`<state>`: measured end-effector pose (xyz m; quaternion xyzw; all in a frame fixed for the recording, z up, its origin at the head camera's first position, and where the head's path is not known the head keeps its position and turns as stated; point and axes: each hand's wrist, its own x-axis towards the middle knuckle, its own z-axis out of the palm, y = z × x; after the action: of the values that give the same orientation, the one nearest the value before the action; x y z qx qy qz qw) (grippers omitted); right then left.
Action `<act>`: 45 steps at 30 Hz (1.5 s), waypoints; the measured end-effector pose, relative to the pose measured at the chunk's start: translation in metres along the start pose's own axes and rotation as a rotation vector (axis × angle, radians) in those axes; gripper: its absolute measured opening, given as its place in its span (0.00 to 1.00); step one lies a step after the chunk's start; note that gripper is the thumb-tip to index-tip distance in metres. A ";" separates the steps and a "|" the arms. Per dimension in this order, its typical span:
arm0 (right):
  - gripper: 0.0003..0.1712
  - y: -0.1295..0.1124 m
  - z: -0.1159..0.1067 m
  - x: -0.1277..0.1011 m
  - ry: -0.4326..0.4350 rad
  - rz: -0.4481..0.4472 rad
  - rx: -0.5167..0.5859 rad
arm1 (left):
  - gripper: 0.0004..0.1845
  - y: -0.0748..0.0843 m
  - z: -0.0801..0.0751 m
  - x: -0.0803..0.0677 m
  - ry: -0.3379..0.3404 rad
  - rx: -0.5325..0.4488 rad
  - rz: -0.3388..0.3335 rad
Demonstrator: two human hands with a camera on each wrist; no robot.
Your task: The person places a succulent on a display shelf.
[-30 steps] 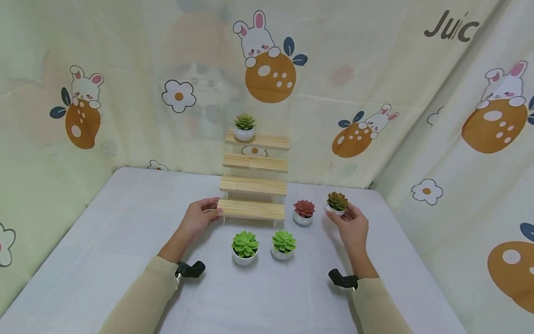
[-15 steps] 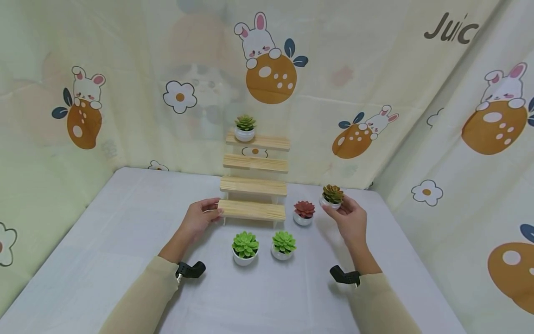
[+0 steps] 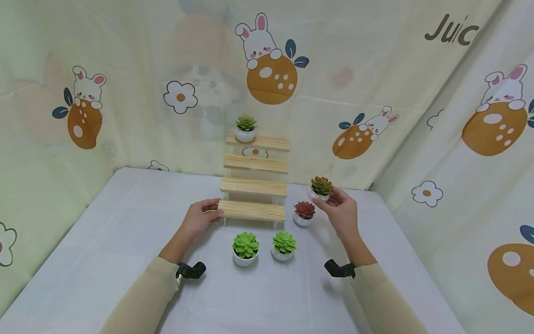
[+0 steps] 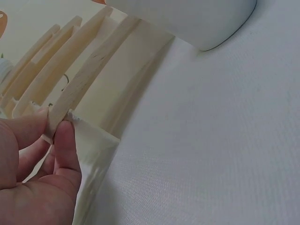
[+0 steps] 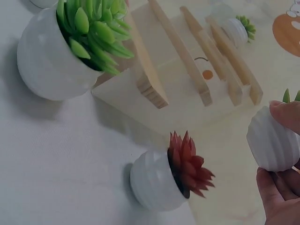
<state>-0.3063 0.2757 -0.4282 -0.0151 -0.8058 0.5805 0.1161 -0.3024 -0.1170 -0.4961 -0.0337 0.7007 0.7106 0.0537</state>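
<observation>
Right hand and the brown-green succulent it's carrying have shifted left over the last second, closer to the stand; left hand hasn't budged. Biggest thing in view is a cream curtain printed with bunnies on orange fruit, and the lettering up at the right reads "Juic" before a fold cuts it off. Below that, white tabletop with a four-tier wooden stand. Left hand pinches the left end of the lowest board. Right hand grips the succulent's ridged white pot, right of the stand and just beyond the red succulent; the right wrist cam crops most of the plant. Two bright green succulents sit in front of the stand, another green one on its top board, all in white pots. Can't make out what the pale rounded shape cropped in the left wrist cam is.
</observation>
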 end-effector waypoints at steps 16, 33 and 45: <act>0.46 -0.035 0.020 0.013 -0.077 -0.045 -0.080 | 0.26 0.001 0.001 -0.001 0.003 0.022 -0.016; 0.38 -0.063 0.040 0.044 -0.168 -0.130 -0.045 | 0.26 0.000 0.000 0.000 0.002 0.001 0.000; 0.40 -0.083 0.057 0.064 -0.216 -0.103 -0.039 | 0.26 0.000 0.000 -0.001 0.004 0.000 0.002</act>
<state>-0.3707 0.2058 -0.3560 0.0868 -0.8244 0.5563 0.0579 -0.3016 -0.1171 -0.4960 -0.0344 0.7010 0.7105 0.0514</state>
